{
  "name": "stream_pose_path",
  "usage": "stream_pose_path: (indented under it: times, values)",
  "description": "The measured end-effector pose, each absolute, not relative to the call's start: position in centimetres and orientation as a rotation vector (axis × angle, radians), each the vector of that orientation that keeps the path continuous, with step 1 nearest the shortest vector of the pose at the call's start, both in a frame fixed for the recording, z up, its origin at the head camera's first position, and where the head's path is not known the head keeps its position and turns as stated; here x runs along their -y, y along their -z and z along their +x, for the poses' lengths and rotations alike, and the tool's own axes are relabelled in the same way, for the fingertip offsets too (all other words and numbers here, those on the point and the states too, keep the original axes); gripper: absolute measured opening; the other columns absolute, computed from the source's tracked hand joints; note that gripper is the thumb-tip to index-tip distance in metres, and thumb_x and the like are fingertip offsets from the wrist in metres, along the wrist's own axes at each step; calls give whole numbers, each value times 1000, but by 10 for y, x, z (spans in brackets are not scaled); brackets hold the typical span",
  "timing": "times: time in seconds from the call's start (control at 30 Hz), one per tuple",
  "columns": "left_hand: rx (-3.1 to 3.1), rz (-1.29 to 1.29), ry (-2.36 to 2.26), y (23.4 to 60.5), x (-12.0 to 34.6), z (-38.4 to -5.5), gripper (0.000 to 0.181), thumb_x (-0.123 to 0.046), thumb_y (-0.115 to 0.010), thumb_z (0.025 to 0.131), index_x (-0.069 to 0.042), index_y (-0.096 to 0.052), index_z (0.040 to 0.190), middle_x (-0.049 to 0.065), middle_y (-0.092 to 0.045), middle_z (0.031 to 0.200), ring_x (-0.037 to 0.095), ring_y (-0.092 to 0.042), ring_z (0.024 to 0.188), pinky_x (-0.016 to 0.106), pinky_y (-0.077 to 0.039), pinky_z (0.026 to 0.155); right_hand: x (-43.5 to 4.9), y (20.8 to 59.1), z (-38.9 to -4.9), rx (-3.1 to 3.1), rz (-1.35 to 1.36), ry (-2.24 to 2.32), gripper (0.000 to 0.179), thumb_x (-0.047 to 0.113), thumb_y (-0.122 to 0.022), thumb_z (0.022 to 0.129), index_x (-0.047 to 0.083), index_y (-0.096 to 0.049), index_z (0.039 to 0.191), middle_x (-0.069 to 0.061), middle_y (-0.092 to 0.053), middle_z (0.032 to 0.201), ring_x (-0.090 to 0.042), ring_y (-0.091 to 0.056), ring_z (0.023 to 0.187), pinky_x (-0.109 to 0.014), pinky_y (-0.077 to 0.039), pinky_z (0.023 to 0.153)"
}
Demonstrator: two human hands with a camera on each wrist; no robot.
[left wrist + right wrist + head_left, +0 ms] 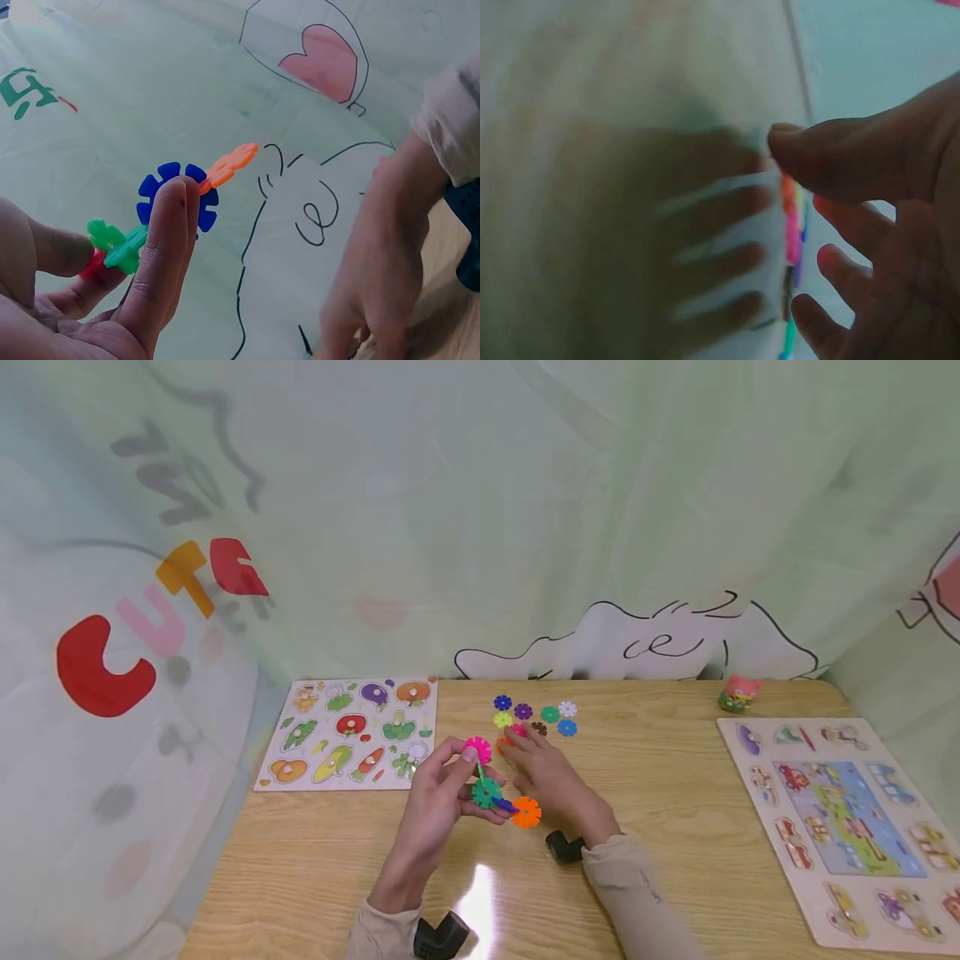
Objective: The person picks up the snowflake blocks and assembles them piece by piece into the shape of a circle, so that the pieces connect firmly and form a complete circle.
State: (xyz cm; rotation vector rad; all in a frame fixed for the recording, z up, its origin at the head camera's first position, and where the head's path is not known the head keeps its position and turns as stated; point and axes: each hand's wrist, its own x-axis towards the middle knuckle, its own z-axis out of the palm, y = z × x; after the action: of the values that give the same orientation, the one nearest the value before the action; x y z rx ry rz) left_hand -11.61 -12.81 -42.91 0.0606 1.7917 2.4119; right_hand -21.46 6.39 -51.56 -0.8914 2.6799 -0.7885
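Between thumb and fingers my left hand (pixel 438 785) pinches a chain of notched plastic discs by its pink disc (pixel 478 750). A light green disc (pixel 481 769), seen edge-on, links the pink one to a green disc (pixel 486 793). From there a dark blue disc (pixel 151 196) and an orange disc (pixel 527 812) stick out past the fingers. My right hand (pixel 551 777) reaches down over the near side of a group of loose discs, its fingers partly covering a red-pink disc (pixel 516 730) and an orange one. In the right wrist view its fingers are spread and loosely bent, holding nothing visible.
Several loose discs, among them a yellow disc (pixel 502 719) and a light blue disc (pixel 567 727), lie beyond the hands. A vegetable puzzle board (pixel 273 777) is at left, a vehicle puzzle board (pixel 810 893) at right. A small pink-headed figure (pixel 740 692) stands near the table's back edge.
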Motion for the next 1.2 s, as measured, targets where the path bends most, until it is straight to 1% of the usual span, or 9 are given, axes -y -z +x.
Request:
stream_pose_path:
  times: [0.07,0.17,0.27,0.37,0.57,0.77,0.9,1.03,1.2]
  values:
    - [-1790,72,-2420,428,127,-115,31,-29,-42,116,1,-51,115,2,-75,92,20,-79,68,40,-68,66,-61,518,-212,-2661,-900,773,57,5,-69,101,2,-51,155,-17,-39,169,-49,-18,161,-74,-27,124]
    - [-1779,84,-2446,427,127,-113,33,-30,-39,117,1,-51,114,5,-72,93,20,-78,68,39,-68,66,-57,516,-209,-2719,-818,785,52,9,-76,97,8,-62,148,-15,-56,157,-48,-31,157,-72,-36,120]
    - [-1772,102,-2468,425,126,-111,34,-32,-38,117,-1,-50,111,7,-69,94,20,-77,66,39,-68,65,-55,512,-209,-2807,-716,802,40,11,-83,92,11,-76,131,-12,-73,134,-39,-55,136,-60,-51,113]
    - [-1779,126,-2476,424,126,-109,34,-30,-38,117,1,-51,111,10,-70,94,19,-76,65,38,-67,63,-53,509,-209,-2858,-647,772,28,10,-86,89,12,-81,117,-8,-79,116,-30,-64,113,-48,-59,101]
    - [-1806,189,-2466,422,125,-108,39,-30,-38,117,7,-50,115,9,-71,93,18,-78,67,37,-67,62,-58,509,-212,-2769,-501,838,18,10,-89,86,10,-80,101,-3,-74,95,-22,-64,88,-37,-62,84]
    - [-1797,209,-2465,422,124,-108,40,-27,-38,117,11,-48,113,5,-72,90,18,-77,65,37,-66,60,-75,504,-217,-2676,-516,958,12,14,-83,93,9,-74,86,-1,-63,77,-17,-54,71,-25,-48,64]
    - [-1776,187,-2439,421,123,-107,36,-25,-40,116,9,-49,114,3,-73,89,18,-77,63,36,-66,58,-83,486,-217,-2666,-603,1209,10,15,-77,98,8,-75,90,-2,-69,80,-17,-58,71,-22,-51,63]
    - [-1761,188,-2411,420,122,-107,38,-25,-41,116,12,-50,115,2,-73,87,17,-76,60,35,-65,56,-86,458,-207,-2456,-681,1629,8,9,-68,103,2,-72,104,-13,-74,97,-24,-73,80,-23,-63,75]
    - [-1761,214,-2400,421,121,-108,42,-27,-42,116,14,-50,115,4,-72,85,16,-74,57,32,-64,54,-84,430,-190,-2215,-735,1903,11,5,-60,107,-5,-66,110,-16,-70,102,-21,-75,87,-27,-65,87]
